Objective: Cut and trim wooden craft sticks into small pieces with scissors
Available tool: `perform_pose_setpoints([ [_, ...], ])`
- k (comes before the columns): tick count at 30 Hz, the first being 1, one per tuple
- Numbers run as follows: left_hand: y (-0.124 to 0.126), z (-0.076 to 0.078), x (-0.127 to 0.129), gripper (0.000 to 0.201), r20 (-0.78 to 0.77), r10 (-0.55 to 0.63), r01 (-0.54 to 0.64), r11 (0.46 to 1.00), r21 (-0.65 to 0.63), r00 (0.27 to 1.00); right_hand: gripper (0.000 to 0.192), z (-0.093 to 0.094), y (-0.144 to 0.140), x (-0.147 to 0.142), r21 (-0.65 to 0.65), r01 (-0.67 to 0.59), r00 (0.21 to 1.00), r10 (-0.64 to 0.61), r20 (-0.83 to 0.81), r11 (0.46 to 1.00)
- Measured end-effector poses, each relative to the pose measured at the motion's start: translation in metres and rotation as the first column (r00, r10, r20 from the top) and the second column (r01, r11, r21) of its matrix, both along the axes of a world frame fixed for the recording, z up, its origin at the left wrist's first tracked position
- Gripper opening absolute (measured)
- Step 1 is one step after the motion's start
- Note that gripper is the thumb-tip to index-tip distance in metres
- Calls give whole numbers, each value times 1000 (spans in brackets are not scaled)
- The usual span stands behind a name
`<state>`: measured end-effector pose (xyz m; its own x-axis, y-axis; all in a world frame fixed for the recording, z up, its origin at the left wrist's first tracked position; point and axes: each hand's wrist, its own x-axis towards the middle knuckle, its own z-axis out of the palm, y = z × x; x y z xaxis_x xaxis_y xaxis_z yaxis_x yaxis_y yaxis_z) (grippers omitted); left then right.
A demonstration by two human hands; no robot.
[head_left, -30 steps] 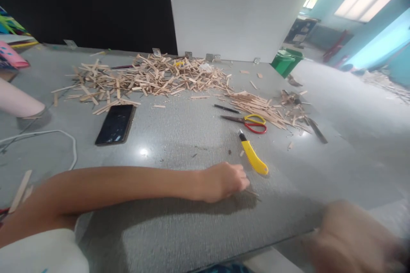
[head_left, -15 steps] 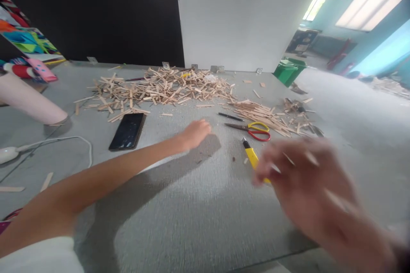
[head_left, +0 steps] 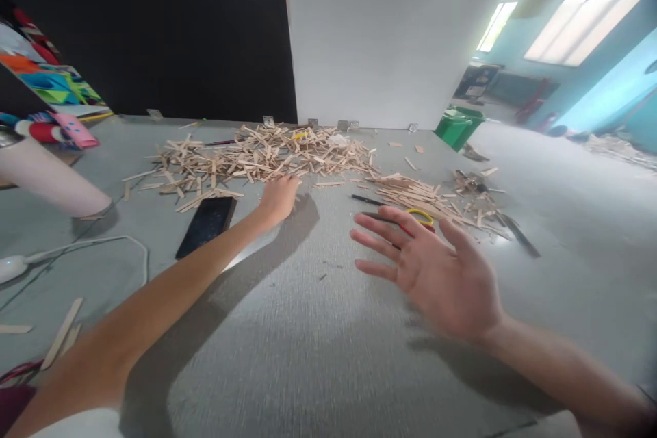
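My left hand (head_left: 280, 198) is at the front edge of a heap of short wooden stick pieces (head_left: 256, 157), its fingers curled together. The fingertips are hidden, so whether they hold a piece is unclear. Palm up and fingers spread, my right hand (head_left: 436, 274) is empty over the right part of the grey table. It partly covers scissors with a yellow (head_left: 421, 217) and a red handle. A thin black pen-like stick (head_left: 367, 200) lies just beyond its fingertips. Behind it is a bundle of longer wooden sticks (head_left: 410, 190).
A dark phone (head_left: 206, 227) lies beside my left forearm. At the left are a pale pink bottle (head_left: 56, 178), a white cable (head_left: 102, 241) and loose sticks (head_left: 62, 334). Black (head_left: 154, 27) and white panels (head_left: 380, 34) stand behind the heap. A green bin (head_left: 458, 129) is beyond the table.
My left hand has moved left and away from me to the heap. My right hand, blurred and bent before with pale slivers at it, is now spread open. The yellow cutter is now covered from view.
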<state>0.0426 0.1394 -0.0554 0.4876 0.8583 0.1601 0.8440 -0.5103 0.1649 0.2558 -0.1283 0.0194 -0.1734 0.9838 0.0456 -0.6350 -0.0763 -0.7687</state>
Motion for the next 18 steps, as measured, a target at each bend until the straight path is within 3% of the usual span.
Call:
perform_pose_setpoints([
  [4, -40, 24, 5, 28, 152, -117, 125, 991, -42, 981, 27, -9, 2, -1, 63, 53, 996, -57, 63, 997],
  [9, -108, 61, 5, 26, 329, -298, 344, 935, -90, 896, 33, -13, 3, -4, 39, 103, 990, -106, 94, 994],
  [11, -130, 73, 2, 26, 447, -357, 454, 881, -130, 820, 37, -13, 4, -5, 45, 104, 991, -108, 82, 994],
  [14, -153, 84, 0, 21, 509, -396, 543, 820, -179, 765, 38, -14, 5, -6, 51, 103, 991, -107, 82, 993],
  [18, -167, 89, 0, 17, 541, -396, 576, 790, -210, 742, 36, -16, 6, -8, 44, 104, 989, -108, 100, 994],
])
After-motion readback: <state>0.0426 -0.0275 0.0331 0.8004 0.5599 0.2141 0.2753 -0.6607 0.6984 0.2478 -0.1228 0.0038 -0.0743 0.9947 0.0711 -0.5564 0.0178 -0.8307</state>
